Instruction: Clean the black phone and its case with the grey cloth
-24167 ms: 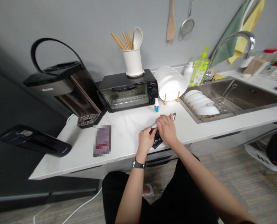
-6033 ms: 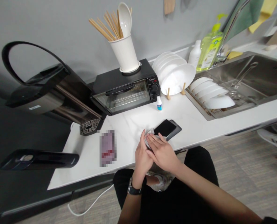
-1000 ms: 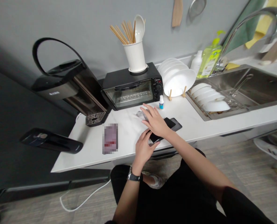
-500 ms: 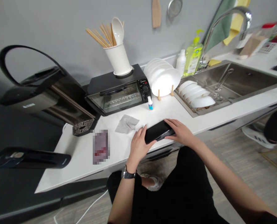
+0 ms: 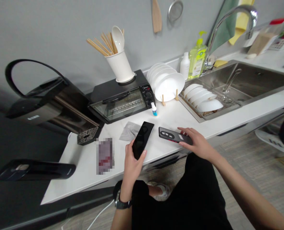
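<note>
My left hand [image 5: 134, 163] is closed around the lower part of a black smartphone [image 5: 144, 139], its dark screen facing up. My right hand [image 5: 197, 143] grips one end of a dark phone case [image 5: 174, 136], thumb and fingers along its long sides. White shows through the round camera cutouts in the case. Phone and case are apart, with a gap between them over the counter. Behind the phone lies a crumpled grey cloth [image 5: 128, 131]. A small white and blue bottle [image 5: 153, 109] stands beyond, by the oven.
A toaster oven [image 5: 123, 103] carries a white utensil holder [image 5: 120, 66]. Plates [image 5: 169, 84] stand in a rack beside the sink [image 5: 259, 86], which holds several bowls [image 5: 210, 104]. A black water dispenser [image 5: 58, 102] and a pixelated item [image 5: 105, 156] are at left on the white counter [image 5: 82, 169].
The phone and case, together between both hands before, are now separated. My left hand has moved left with the phone; my right hand has moved right with the case.
</note>
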A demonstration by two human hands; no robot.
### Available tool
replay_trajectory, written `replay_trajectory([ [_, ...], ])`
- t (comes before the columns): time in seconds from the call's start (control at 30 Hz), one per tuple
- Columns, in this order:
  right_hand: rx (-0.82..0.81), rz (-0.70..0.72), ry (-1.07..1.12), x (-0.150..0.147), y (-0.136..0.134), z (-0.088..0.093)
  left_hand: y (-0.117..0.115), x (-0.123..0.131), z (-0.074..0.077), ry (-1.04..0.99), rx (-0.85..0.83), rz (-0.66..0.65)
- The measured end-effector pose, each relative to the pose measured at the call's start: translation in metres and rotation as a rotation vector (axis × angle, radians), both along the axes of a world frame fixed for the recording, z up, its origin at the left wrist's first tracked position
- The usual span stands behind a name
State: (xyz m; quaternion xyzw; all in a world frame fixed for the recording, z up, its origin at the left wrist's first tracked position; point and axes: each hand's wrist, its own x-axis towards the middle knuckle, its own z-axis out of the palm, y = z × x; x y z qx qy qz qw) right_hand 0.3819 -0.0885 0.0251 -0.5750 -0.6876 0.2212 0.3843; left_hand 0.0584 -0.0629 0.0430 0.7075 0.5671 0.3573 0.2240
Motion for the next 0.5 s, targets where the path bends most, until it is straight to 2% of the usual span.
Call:
replay_trajectory([
  [0.1, -0.133, 0.027, 0.489, -0.035, -0.004, -0.005, -0.026, 0.014, 0.005, -0.078, -0.014, -0.003],
  [0.23, -0.281, 0.0, 0.973, -0.106, -0.007, -0.033, -0.049, 0.04, 0.013, -0.043, -0.078, -0.068],
  [0.3, -0.33, -0.089, 1.083, -0.131, -0.01, -0.049, -0.054, 0.046, 0.014, 0.017, -0.085, -0.062],
  [0.37, -0.362, -0.153, 1.118, -0.144, -0.015, -0.06, -0.056, 0.047, 0.013, 0.096, -0.092, -0.041],
  [0.43, -0.362, -0.155, 1.097, -0.148, -0.021, -0.065, -0.059, 0.047, 0.013, 0.174, -0.104, -0.031],
  [0.5, -0.356, -0.087, 1.066, -0.149, -0.026, -0.064, -0.061, 0.049, 0.015, 0.229, -0.112, -0.026],
])
